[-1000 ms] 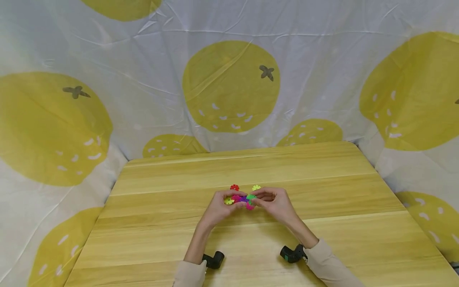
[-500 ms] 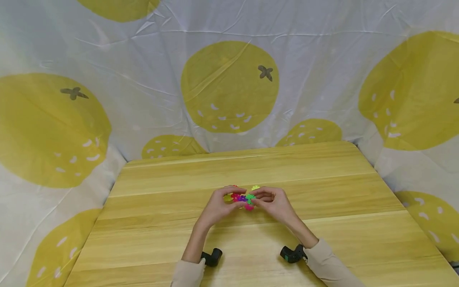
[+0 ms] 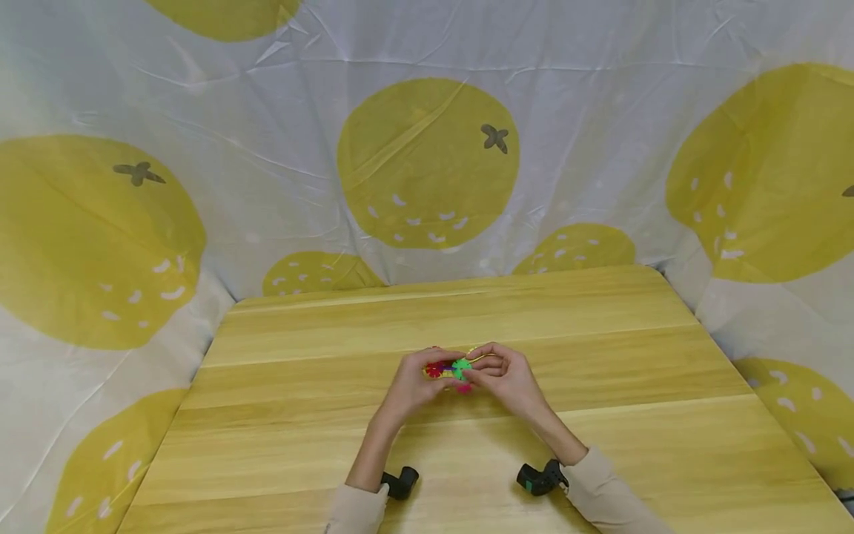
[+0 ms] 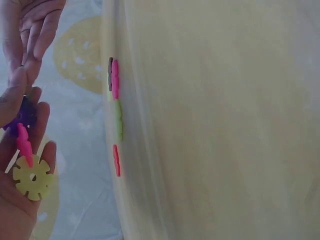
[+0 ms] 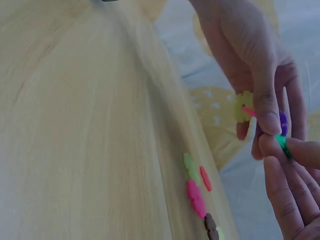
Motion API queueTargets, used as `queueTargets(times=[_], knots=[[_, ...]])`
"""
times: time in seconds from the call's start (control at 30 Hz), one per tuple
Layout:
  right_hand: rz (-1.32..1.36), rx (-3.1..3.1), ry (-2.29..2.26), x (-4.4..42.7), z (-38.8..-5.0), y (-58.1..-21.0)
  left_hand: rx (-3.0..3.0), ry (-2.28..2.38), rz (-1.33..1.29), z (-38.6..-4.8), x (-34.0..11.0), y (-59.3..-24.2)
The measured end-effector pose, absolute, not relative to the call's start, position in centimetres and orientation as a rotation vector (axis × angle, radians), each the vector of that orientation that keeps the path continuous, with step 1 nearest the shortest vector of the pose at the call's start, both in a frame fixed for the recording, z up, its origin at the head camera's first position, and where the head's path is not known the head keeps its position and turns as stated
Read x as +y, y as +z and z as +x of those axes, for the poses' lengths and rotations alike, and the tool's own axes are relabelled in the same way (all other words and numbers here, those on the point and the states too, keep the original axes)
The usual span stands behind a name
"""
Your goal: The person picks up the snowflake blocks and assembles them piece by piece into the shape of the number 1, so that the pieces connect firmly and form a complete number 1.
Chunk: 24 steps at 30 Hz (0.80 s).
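Fingers closed in pinches, your left hand held the purple disc, linked leftward through the pink disc to the yellow disc, and your right hand the green disc, just right of the purple, above the bench.

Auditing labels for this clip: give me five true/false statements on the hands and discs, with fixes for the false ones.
1. The right hand pinches the green notched disc. True.
2. The left hand holds nothing. False: it holds joined discs, including the purple notched disc.
3. In the left wrist view, the yellow disc directly adjoins the purple one. False: the held pink notched disc sits between the purple disc and the yellow notched disc.
4. The brown notched disc lies beside the loose pink notched disc. True.
5. The loose red notched disc hangs from the left thumb. False: it lies on the wooden table.
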State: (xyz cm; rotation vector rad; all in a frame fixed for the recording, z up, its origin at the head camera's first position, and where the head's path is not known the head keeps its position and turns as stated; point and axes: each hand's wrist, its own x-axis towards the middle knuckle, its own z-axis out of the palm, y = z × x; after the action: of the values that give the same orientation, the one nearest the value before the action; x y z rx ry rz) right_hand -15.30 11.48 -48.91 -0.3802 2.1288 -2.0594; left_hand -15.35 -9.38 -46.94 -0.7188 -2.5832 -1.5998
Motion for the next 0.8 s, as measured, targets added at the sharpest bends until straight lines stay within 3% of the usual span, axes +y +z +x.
queueTargets(times=[0.47,0.8], knots=[[-0.3,2.367,-1.908,14.1,-17.2,-50.1,-2.652,-1.624,-0.53,-15.5,-11.6,-47.5],[-0.386,2.498,-1.721,14.6,-18.2,-52.1,-2.664,-1.628,-0.451,-15.6,-12.9,-47.5]])
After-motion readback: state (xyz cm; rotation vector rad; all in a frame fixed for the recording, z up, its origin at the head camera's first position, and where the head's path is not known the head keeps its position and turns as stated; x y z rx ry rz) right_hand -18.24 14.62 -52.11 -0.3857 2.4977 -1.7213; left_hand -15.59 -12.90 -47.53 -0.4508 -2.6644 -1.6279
